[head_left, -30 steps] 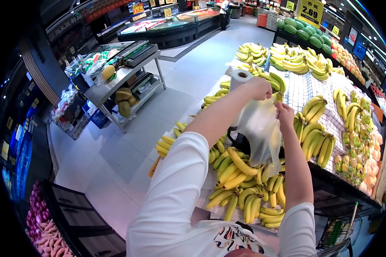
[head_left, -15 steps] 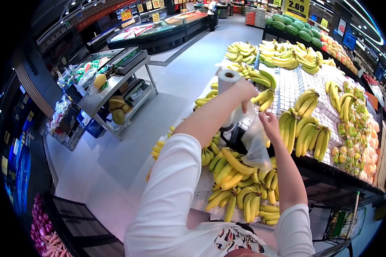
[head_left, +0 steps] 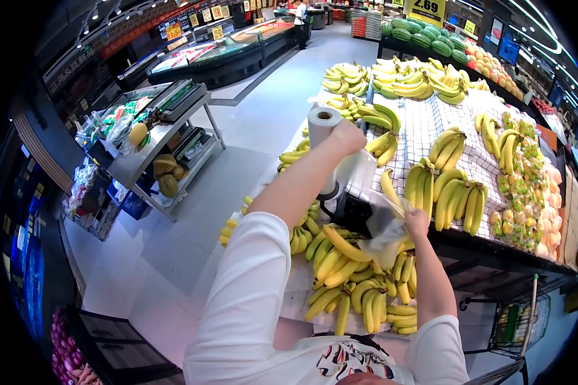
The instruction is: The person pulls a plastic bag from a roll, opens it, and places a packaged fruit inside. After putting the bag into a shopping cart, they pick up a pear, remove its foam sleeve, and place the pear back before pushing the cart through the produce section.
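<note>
A roll of clear plastic bags (head_left: 324, 128) stands upright among the bananas. My left hand (head_left: 349, 137) is closed at the roll's right side, gripping the plastic film that hangs from it. Lower and to the right, my right hand (head_left: 417, 222) is closed on the loose end of a thin plastic bag (head_left: 384, 224). The film stretches between both hands, in front of a black holder (head_left: 353, 215). Beneath the bag lie bunches of yellow bananas (head_left: 343, 263), and another bunch (head_left: 419, 186) is just above my right hand.
A grid-patterned cloth (head_left: 417, 135) covers the sloped display, with packaged fruit (head_left: 517, 173) on its right. Watermelons (head_left: 424, 35) are piled behind. A metal cart (head_left: 167, 138) stands at left, a shopping cart (head_left: 517, 321) at lower right. A person (head_left: 300, 24) stands far back.
My right hand has moved down and away from my left hand, drawing the plastic bag with it. My left hand has closed into a fist by the roll. The view has shifted slightly.
</note>
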Motion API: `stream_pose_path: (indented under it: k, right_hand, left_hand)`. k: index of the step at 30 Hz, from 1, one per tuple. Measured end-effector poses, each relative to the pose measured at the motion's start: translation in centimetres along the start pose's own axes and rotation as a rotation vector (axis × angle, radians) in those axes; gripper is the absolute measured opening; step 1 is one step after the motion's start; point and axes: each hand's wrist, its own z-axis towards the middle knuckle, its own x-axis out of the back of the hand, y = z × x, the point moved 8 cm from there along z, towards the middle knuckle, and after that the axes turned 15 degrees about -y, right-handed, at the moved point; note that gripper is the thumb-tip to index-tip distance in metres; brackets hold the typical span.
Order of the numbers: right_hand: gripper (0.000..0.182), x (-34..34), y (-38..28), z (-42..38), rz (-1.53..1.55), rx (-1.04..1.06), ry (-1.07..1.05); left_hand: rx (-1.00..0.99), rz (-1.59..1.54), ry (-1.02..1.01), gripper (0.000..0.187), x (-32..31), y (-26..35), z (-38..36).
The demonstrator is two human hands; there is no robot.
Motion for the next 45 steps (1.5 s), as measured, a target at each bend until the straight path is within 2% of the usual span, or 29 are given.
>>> stream_pose_path:
  k: [2,6,7,8,9,12,14,15,16,17,18,19,20,22,23,24,26,27,30,32,34,36,38,39,40,43,45]
  right_hand:
    - [0.029,2.7,0.9,-1.9,-0.055,-0.044,-0.008]
    - [0.026,8.1,2.7,-6.5,-0.060,-0.030,0.249]
    - [0.025,8.9,3.6,-7.1,-0.045,-0.027,0.244]
    - [0.025,9.6,4.1,-7.9,0.021,0.053,0.239]
    - [0.023,10.0,3.9,-8.9,0.052,0.105,0.182]
    - [0.018,11.1,1.4,-13.3,0.068,0.296,0.036]
    - [0.013,11.7,-1.9,-17.1,0.003,0.409,-0.051]
    - [0.013,12.3,-3.7,-18.9,0.003,0.466,-0.046]
    - [0.014,12.9,-5.4,-20.9,0.002,0.520,-0.045]
    - [0.015,13.3,-6.7,-22.6,-0.008,0.529,-0.088]
    - [0.016,13.9,-8.1,-24.2,-0.019,0.538,-0.128]
    - [0.018,14.2,-8.8,-25.7,-0.029,0.539,-0.172]
    - [0.021,14.8,-9.3,-26.9,-0.007,0.539,-0.174]
    - [0.030,15.4,-9.6,-28.8,0.031,0.541,-0.184]
    - [0.047,15.7,-7.6,-29.6,0.216,0.505,-0.202]
    - [0.057,16.1,-7.5,-30.2,0.172,0.484,-0.213]
    - [0.060,16.5,-6.6,-31.4,0.438,0.371,-0.193]
    - [0.061,16.5,-5.8,-31.9,0.373,0.362,-0.194]
    - [0.051,14.1,-0.7,-32.2,0.449,0.303,-0.288]
    - [0.027,12.9,2.9,-33.0,0.564,0.263,-0.381]
    - [0.018,13.1,5.0,-33.8,0.688,0.144,-0.311]
    - [0.008,13.7,6.8,-34.6,0.815,0.195,-0.289]
    - [0.004,15.1,6.6,-35.5,0.841,0.202,-0.217]
    - [0.004,15.9,6.9,-35.8,0.852,0.170,-0.189]
    - [0.004,16.7,7.2,-36.2,0.866,0.133,-0.168]
    - [0.010,18.8,10.0,-37.4,0.749,-0.021,-0.105]
    - [0.012,19.9,12.3,-38.2,0.821,-0.020,-0.142]
  left_hand:
    - [0.012,-0.004,-0.009,0.017,-0.1,0.1,0.1]
    - [0.073,-0.053,-0.037,0.018,-1.0,0.0,1.3]
    - [0.096,-0.073,-0.040,0.017,-1.2,-0.2,1.6]
    - [0.117,-0.093,-0.047,0.016,-1.5,-0.2,2.0]
    - [0.076,-0.106,-0.263,0.036,-1.4,0.1,1.8]
    - [0.005,-0.082,-0.067,0.078,3.3,3.4,-2.0]
    - [-0.278,-0.390,-0.061,0.105,5.1,8.7,-3.1]
    - [-0.504,-0.622,0.003,0.106,6.4,11.7,-4.9]
    - [-0.628,-0.701,0.136,0.108,6.9,15.0,-6.2]
    - [-0.754,-0.767,0.085,0.105,8.2,17.8,-8.9]
    - [-0.821,-0.761,0.125,0.098,8.9,20.5,-11.0]
    - [-0.856,-0.802,0.253,0.085,9.2,22.4,-12.7]
    - [-0.876,-0.990,0.188,0.055,9.5,23.8,-14.3]
    - [-0.840,-1.085,0.141,0.032,9.2,26.3,-16.4]
    - [-0.824,-1.162,0.109,0.023,9.1,27.1,-17.6]
    - [-0.800,-1.297,0.051,0.017,9.0,27.1,-19.0]
    - [-0.882,-1.494,0.027,0.021,8.6,27.5,-20.4]
    - [-0.895,-1.557,-0.024,0.020,8.7,27.4,-21.3]
    - [-0.994,-1.702,-0.117,0.023,8.1,27.7,-23.1]
    - [-1.136,-1.892,-0.155,0.025,7.5,29.0,-23.8]
    - [-1.219,-2.018,-0.313,0.027,7.6,29.6,-24.5]
    - [-1.148,-2.273,-0.428,0.030,6.1,30.5,-24.0]
    - [-1.001,-2.286,-0.451,0.036,5.5,30.6,-22.8]
    - [-1.120,-2.442,-0.394,0.041,5.5,31.1,-21.9]
    - [-0.885,-2.527,-0.401,0.043,5.4,31.2,-21.1]
    - [-0.521,-2.568,-0.346,0.041,4.5,32.2,-18.4]
    - [-0.573,-2.632,-0.382,0.036,5.1,33.7,-17.1]
